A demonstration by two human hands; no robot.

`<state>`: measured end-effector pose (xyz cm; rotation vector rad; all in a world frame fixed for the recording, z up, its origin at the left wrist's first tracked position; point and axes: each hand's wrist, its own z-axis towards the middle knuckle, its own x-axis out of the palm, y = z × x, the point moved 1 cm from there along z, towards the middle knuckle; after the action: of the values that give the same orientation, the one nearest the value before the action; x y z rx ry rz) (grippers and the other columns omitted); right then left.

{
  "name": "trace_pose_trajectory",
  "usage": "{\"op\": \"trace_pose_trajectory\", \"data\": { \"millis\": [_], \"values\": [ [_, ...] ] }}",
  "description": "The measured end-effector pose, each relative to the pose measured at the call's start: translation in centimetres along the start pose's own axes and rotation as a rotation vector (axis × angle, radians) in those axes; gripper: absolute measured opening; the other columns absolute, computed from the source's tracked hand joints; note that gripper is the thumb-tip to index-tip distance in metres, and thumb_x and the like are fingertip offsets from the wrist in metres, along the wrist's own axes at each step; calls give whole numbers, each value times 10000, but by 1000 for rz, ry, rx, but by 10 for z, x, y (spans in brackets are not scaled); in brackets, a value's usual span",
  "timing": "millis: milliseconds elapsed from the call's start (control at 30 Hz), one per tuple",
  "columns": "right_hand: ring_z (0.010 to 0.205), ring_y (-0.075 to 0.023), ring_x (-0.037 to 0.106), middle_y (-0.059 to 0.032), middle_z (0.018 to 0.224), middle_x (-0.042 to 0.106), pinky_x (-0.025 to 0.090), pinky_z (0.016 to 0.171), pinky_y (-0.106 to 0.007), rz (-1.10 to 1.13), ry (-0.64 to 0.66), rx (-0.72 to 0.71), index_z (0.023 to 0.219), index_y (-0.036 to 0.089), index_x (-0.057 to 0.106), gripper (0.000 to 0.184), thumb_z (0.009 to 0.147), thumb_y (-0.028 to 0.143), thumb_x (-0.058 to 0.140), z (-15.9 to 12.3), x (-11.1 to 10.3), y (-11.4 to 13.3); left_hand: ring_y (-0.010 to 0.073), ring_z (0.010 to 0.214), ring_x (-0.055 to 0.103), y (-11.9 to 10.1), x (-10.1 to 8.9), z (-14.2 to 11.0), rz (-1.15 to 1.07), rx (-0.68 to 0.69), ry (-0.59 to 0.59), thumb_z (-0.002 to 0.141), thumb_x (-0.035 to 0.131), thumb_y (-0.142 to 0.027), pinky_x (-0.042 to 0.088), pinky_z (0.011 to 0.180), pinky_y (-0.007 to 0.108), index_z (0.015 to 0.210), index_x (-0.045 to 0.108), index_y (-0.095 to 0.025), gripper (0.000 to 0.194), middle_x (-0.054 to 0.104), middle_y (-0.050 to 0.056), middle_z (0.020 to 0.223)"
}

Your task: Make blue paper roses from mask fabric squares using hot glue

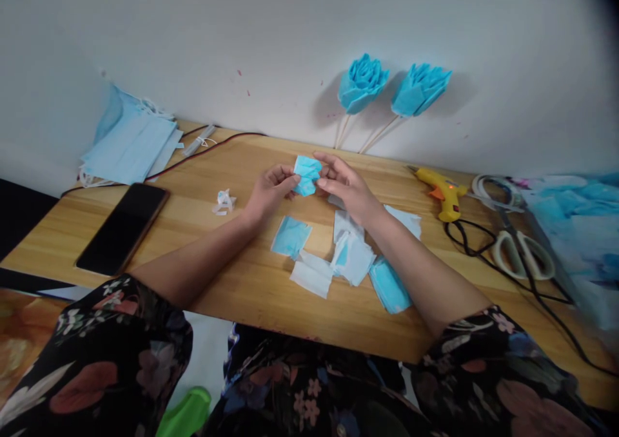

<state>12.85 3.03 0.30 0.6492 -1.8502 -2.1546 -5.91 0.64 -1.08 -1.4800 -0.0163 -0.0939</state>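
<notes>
A small blue piece of mask fabric (307, 174) is held up above the wooden table between my two hands. My left hand (271, 191) pinches its left edge between thumb and fingers. On the other side, my right hand (344, 182) grips the lower right edge with the thumb, its index finger stretched along the top. Below the hands lie a blue fabric square (291, 236), a white piece (312, 273), a loose pile of white pieces (355, 260) and a stack of blue squares (389, 287) partly behind my right forearm.
Two blue fabric flowers on sticks (363, 84) lean against the wall. At the right are a yellow glue gun (447, 194), its black cord, scissors (523, 255) and a plastic bag (580, 231). A phone (123, 229), face masks (130, 144), glue sticks (199, 140) and white scraps (224, 202) lie left.
</notes>
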Motion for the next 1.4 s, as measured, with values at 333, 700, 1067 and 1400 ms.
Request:
{"op": "trace_pose_trajectory", "data": {
  "millis": [333, 700, 1067, 1400],
  "values": [
    [897, -170, 654, -17, 984, 706, 537, 781, -299, 186, -39, 9, 1301, 236, 562, 543, 793, 330, 727, 1, 6, -4, 68, 610, 580, -3, 5, -3, -236, -48, 22, 778, 801, -330, 475, 581, 186, 858, 645, -159, 245, 657, -12, 736],
    [699, -123, 567, 6, 885, 667, 480, 626, -267, 155, -101, -7, 1257, 249, 605, 438, 839, 330, 707, 1, 2, -4, 80, 564, 559, -3, 4, -2, -71, -27, 77, 833, 748, -326, 470, 581, 205, 718, 628, -157, 237, 636, -1, 632],
    [962, -187, 646, -32, 1047, 719, 527, 855, -334, 145, -64, -45, 1153, 229, 643, 408, 796, 402, 739, 0, 10, 0, 68, 542, 536, -6, 6, -4, -22, -41, 61, 873, 675, -191, 448, 574, 199, 679, 596, -149, 214, 612, -13, 610],
    [955, -195, 642, -25, 1030, 713, 510, 878, -345, 183, -95, -2, 1138, 219, 619, 417, 749, 325, 727, 0, 17, -1, 80, 561, 531, -8, 6, -5, 16, -57, 108, 863, 673, -209, 442, 586, 208, 683, 595, -155, 203, 603, -13, 611]
  ]
}}
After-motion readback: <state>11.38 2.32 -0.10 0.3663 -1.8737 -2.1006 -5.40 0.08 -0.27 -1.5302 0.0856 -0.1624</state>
